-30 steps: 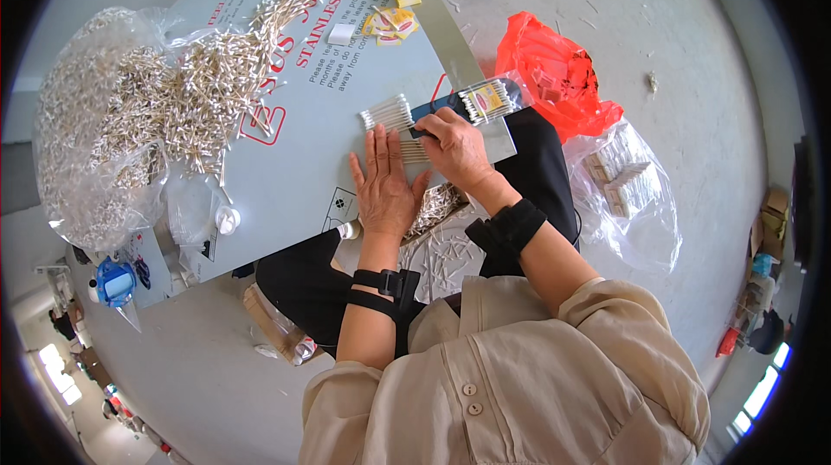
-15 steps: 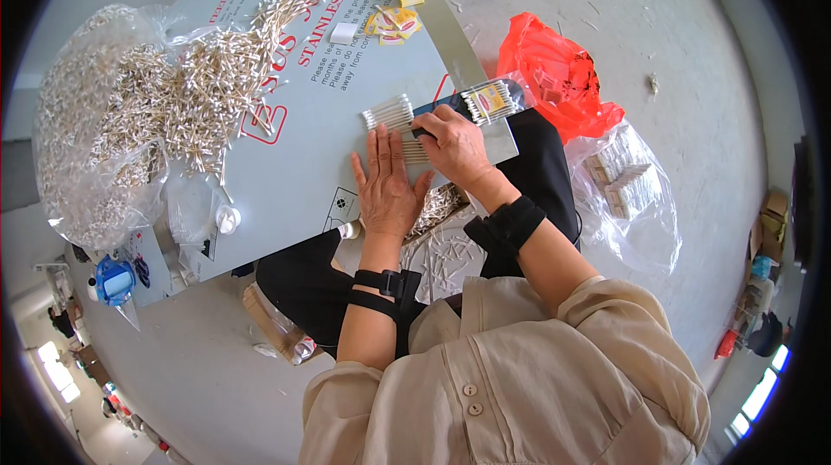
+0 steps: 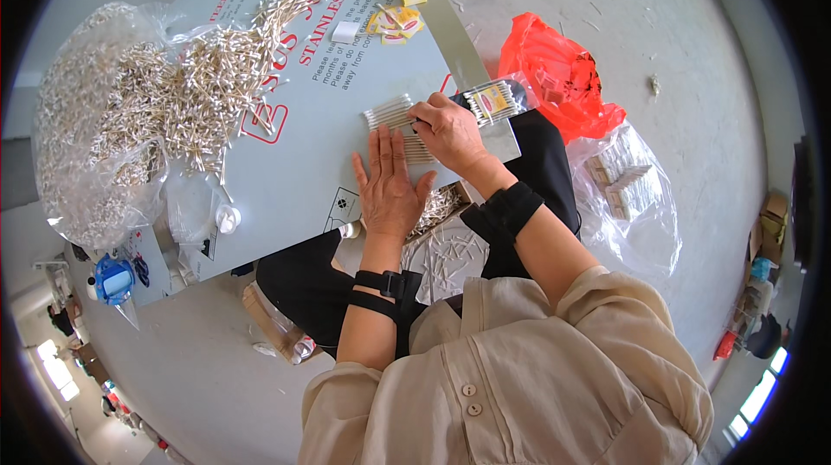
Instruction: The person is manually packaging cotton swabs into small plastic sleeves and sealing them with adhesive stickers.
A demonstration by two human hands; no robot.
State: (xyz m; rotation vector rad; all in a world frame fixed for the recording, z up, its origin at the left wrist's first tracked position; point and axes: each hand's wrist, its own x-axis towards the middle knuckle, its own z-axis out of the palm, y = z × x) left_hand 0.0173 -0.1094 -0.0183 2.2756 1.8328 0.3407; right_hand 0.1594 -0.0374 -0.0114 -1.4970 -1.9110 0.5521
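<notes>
A flat row of white cotton swabs [image 3: 394, 119] lies on the grey board with red printing [image 3: 303, 162], near the board's edge at 3 o'clock. The left hand [image 3: 391, 188] lies flat on the board with fingers spread a little, and its fingertips touch the row from 6 o'clock. The right hand [image 3: 447, 132] rests on the row's end at 3 o'clock, fingers curled and pressed together on the swabs; whether it pinches some of them, I cannot tell.

Just at 2 o'clock from the right hand lies a clear packet of swabs with a yellow and red label [image 3: 492, 101], at the board's edge. Small yellow labels [image 3: 398, 19] lie in a group at 12 o'clock, with a small white square piece [image 3: 344, 31] beside them. A big loose heap of swabs [image 3: 208, 93] is at 10 o'clock, partly in a large clear plastic bag [image 3: 86, 145].

Off the board, a red plastic bag [image 3: 554, 75] lies on the concrete floor [image 3: 692, 49] at 2 o'clock and a clear bag with small boxes [image 3: 623, 188] at 3 o'clock. The middle of the board, between heap and hands, is bare.
</notes>
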